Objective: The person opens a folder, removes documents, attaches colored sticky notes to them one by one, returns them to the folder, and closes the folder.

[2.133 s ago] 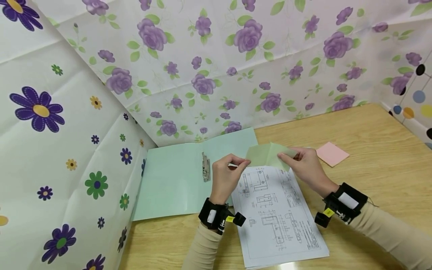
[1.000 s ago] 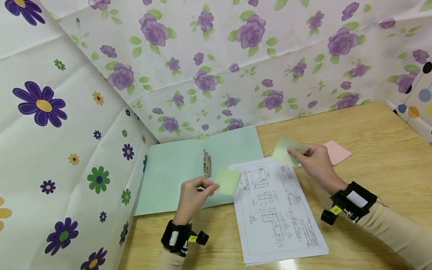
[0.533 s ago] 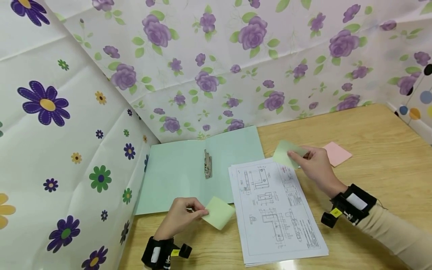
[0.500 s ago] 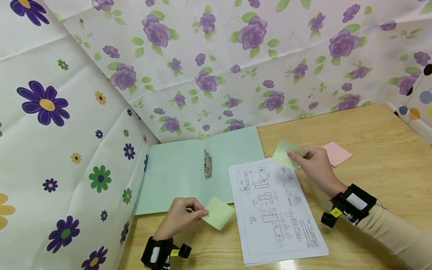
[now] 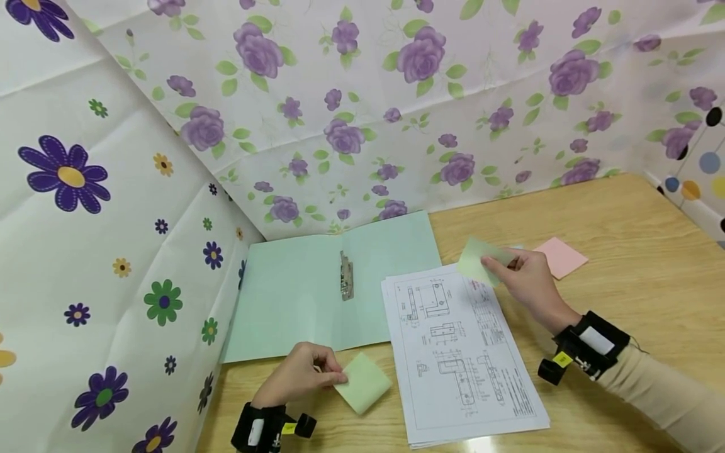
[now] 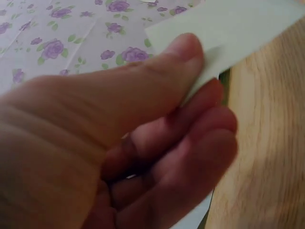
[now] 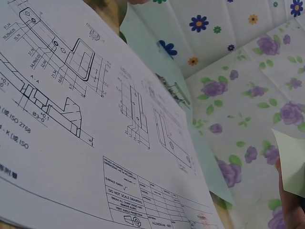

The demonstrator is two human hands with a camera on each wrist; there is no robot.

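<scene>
My left hand point(image 5: 303, 375) pinches a pale green sticky note point(image 5: 363, 384) by its corner, low over the table's front. In the left wrist view the thumb and index finger clamp the same note point(image 6: 228, 36). My right hand point(image 5: 529, 279) holds a second green sticky note or pad point(image 5: 478, 260) above the far end of a stack of printed drawings point(image 5: 461, 365). The right wrist view shows part of this green paper point(image 7: 291, 160) at its right edge, with most of the hand out of frame. Whether it is one sheet or several I cannot tell.
An open light green folder point(image 5: 289, 296) with a metal clip point(image 5: 347, 277) lies at the back left, partly under the drawings. Pink sticky notes point(image 5: 562, 258) lie beyond my right hand, beside a small light blue edge point(image 5: 517, 246). Flower-printed sheets point(image 5: 340, 94) wall the table point(image 5: 640, 251).
The two hands were together at the green paper; my left hand has drawn one note away, leftward and down toward the front. My right hand shifted slightly right, still holding its green paper.
</scene>
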